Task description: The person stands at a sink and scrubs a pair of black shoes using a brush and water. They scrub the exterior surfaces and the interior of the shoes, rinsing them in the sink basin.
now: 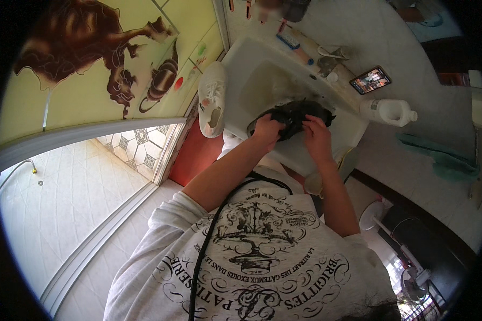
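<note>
In the basin of a pale sink (245,61) lies a wet black shoe (294,119), its outline partly covered by my fingers. My left hand (268,130) is closed on its near left side. On its right part my right hand (316,129) grips with bent fingers, the thumb side toward the middle. Murky water stands in the basin beyond the shoe. A white sneaker (213,91) with laces rests along the sink's left rim. The scrub brush (295,49), with blue and white parts, lies on the far rim beside the tap (334,52).
A lit phone (370,80) and a white jug (389,112) stand to the sink's right. Teal cloth (439,155) hangs farther right. A yellowish round thing (314,183) is near my right forearm. At left are a patterned yellow panel (85,101) and a sliding-door track (99,243).
</note>
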A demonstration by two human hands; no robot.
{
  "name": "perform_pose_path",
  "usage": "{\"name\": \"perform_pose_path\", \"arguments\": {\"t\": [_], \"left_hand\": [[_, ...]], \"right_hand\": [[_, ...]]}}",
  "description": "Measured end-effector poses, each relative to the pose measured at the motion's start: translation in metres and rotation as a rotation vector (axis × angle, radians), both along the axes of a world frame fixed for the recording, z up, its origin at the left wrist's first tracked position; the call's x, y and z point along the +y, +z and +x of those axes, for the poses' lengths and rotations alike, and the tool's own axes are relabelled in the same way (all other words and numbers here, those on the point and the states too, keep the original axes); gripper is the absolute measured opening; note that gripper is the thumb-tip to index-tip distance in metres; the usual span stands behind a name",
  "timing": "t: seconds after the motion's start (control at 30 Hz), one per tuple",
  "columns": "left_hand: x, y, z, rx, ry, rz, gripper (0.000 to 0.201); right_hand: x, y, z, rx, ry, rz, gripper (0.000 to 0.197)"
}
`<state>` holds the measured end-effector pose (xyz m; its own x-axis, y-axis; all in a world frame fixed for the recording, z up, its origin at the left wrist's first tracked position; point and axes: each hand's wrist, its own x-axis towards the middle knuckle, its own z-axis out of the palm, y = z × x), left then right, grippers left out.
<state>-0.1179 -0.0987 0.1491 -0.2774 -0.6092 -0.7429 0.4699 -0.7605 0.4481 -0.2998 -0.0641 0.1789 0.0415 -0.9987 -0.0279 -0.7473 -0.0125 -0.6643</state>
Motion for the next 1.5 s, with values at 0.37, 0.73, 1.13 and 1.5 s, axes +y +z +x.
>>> {"name": "perform_pose_path", "arguments": {"t": [0.37, 0.73, 1.13, 1.5], "left_hand": [[-0.001, -0.001, -0.002, -0.04, -0.025, 0.001, 0.034], [-0.003, -0.018, -0.001, -0.006, -0.02, 0.049, 0.056], [-0.003, 0.015, 0.001, -0.022, -0.047, 0.057, 0.038], [-0.001, 0.012, 0.0, -0.084, -0.102, 0.033, 0.038]], "right_hand": [[0.007, 0.008, 0.005, 0.074, -0.002, 0.032, 0.015], [0.012, 0.041, -0.018, 0.235, -0.093, 0.314, 0.018], [-0.036, 0.008, 0.005, -0.03, -0.213, 0.388, 0.019], [-0.045, 0.006, 0.007, 0.026, -0.11, 0.199, 0.016]]}}
